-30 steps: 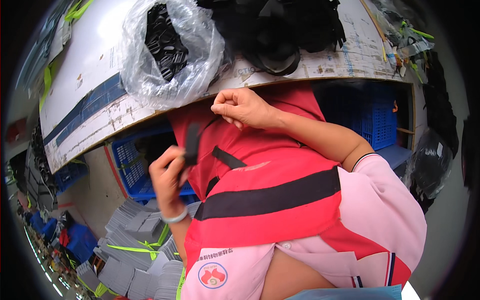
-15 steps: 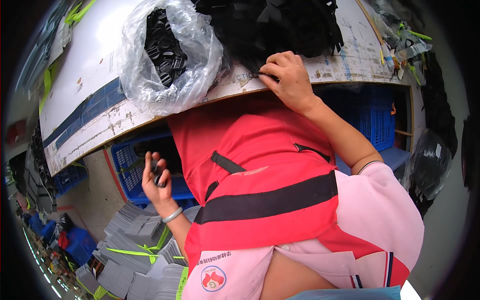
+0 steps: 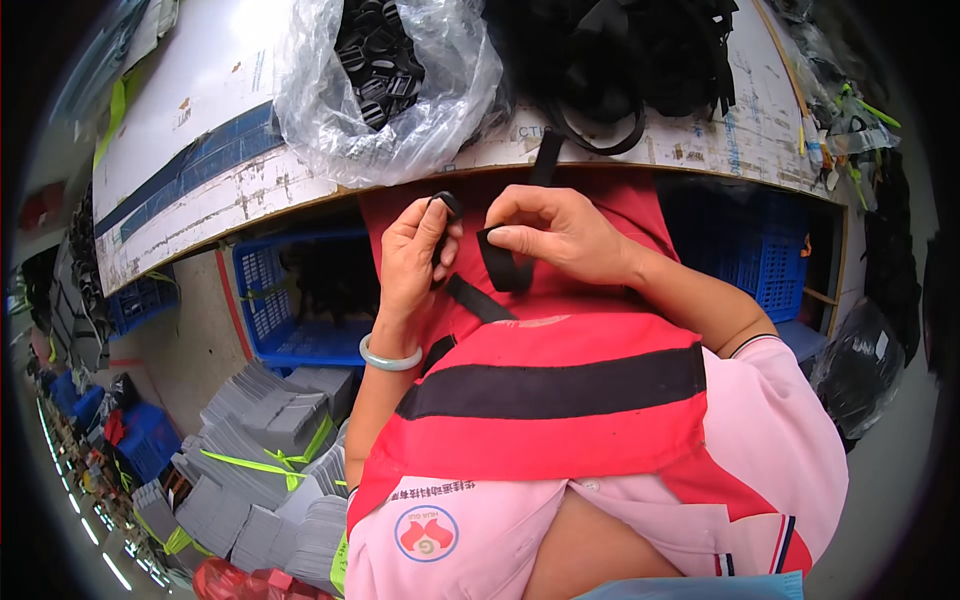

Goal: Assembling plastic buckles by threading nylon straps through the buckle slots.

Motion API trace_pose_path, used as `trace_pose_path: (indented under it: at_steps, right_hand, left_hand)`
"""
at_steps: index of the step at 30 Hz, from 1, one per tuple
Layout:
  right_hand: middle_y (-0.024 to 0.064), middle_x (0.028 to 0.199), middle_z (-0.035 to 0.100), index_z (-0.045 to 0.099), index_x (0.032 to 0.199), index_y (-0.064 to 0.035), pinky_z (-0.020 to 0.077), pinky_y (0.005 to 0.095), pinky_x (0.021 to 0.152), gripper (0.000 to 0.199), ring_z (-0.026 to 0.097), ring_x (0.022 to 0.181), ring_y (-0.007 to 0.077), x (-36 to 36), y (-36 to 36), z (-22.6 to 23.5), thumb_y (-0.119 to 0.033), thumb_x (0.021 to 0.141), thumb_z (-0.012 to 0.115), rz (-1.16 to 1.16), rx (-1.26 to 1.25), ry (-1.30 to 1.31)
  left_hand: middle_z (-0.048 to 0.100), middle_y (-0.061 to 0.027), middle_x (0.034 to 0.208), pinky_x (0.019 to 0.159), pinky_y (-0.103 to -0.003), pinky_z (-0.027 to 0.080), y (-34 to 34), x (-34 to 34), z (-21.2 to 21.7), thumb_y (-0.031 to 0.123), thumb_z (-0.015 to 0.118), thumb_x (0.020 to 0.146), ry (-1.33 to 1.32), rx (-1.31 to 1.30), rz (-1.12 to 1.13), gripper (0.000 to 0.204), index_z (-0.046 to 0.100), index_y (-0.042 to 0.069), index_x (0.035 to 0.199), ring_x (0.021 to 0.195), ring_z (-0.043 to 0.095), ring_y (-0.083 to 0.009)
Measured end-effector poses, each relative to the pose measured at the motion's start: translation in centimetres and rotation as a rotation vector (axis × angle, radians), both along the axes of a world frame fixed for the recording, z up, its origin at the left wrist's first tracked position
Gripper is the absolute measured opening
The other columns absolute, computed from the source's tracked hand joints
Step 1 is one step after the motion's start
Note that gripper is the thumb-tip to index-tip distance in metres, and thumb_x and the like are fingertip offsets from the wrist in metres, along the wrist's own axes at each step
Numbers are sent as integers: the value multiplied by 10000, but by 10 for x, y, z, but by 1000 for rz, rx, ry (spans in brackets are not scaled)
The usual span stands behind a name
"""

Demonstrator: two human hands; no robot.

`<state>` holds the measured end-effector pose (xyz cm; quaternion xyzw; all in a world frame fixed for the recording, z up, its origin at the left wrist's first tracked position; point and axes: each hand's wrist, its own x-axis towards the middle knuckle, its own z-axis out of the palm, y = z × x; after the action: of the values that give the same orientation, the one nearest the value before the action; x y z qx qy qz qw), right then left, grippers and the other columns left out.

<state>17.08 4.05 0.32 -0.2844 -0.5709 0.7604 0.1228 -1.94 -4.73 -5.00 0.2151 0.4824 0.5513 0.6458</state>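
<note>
In front of my apron my left hand [image 3: 408,262] is closed around a black plastic buckle [image 3: 449,205], which sticks out above the thumb; the fingers hide the rest. Close by on the right, my right hand [image 3: 560,235] pinches a black webbing strap [image 3: 507,272] between thumb and fingers. A short end of the strap hangs in a curl below the fingertips, and another length runs up over the table's edge. A small gap separates the two hands. Beyond them, a clear plastic bag [image 3: 470,110] full of black buckles [image 3: 382,75] stands on the table, left of a heap of black straps [image 3: 640,60].
The white worktable [image 3: 190,190] has a worn front edge. Beneath it are blue crates [image 3: 300,350] on both sides. Bundles of grey sheets [image 3: 265,425] tied with lime-green bands stand at my lower left. A dark plastic-wrapped bundle [image 3: 860,365] sits at the right.
My left hand has come up from beside the blue crate toward my right hand. My right hand has drawn a strap off the heap to in front of my apron.
</note>
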Motion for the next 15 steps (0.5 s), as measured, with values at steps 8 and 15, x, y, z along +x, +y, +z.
trace_pose_path:
  at_steps: [8,15]
  right_hand:
    - [-21,892,591,584,1020,-8,447,209,751,153,526,836,37,-6,-29,-16,-151,970,571,116,-328,104]
    - [-3,935,642,626,1044,7,483,210,775,189,579,840,50,-19,5,-20,-162,974,574,-114,-131,57]
  left_hand:
    - [586,-33,772,403,-168,302,-15,-11,0,245,541,992,-284,-74,-34,234,591,29,917,509,454,-51]
    - [508,-27,659,386,-166,272,-14,-8,6,306,475,1015,-388,-73,-104,321,540,36,853,460,387,-51]
